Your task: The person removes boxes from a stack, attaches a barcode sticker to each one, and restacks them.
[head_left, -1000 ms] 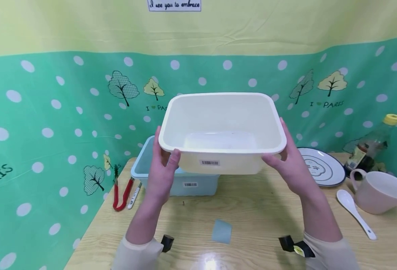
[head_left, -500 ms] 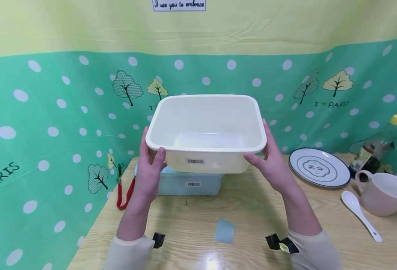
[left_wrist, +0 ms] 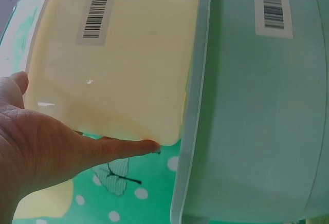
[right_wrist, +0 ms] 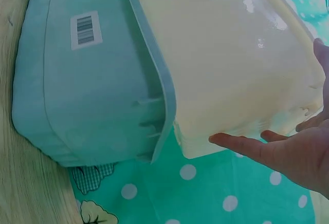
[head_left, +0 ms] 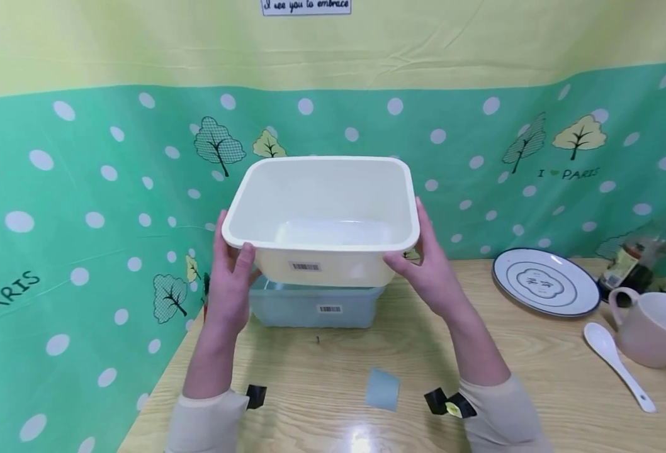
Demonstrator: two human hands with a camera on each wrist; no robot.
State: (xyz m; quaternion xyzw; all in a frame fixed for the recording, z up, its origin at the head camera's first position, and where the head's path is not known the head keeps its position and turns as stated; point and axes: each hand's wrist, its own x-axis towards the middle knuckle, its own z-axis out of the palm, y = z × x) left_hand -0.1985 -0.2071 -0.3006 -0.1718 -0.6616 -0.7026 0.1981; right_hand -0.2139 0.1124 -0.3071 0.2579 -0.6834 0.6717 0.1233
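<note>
A white plastic basin (head_left: 344, 269), open side up and tilted toward the camera, is held above the table. My left hand (head_left: 230, 289) grips its left end, thumb near the front rim. The right hand (head_left: 428, 277) holds the opposite end, thumb at the front corner and fingers along the side. Directly beneath is a light blue basin (head_left: 296, 309) standing on the table, its opening mostly hidden by the white one. In the left wrist view, the white basin's bottom edge (left_wrist: 186, 106) overlaps the blue basin's rim (left_wrist: 198, 95). Both basins carry barcode labels.
A blue paper square (head_left: 383, 390) lies at the front of the wooden table. Toward the right are a plate (head_left: 542, 283), a white spoon (head_left: 616, 362), a pink mug (head_left: 658, 333) and a yellow-capped bottle (head_left: 630, 264). A patterned cloth (head_left: 463, 157) hangs behind.
Both hands have carried the white basin leftward until it sits over the blue basin. The left arm now covers most of the red-handled tongs. The head view has turned slightly.
</note>
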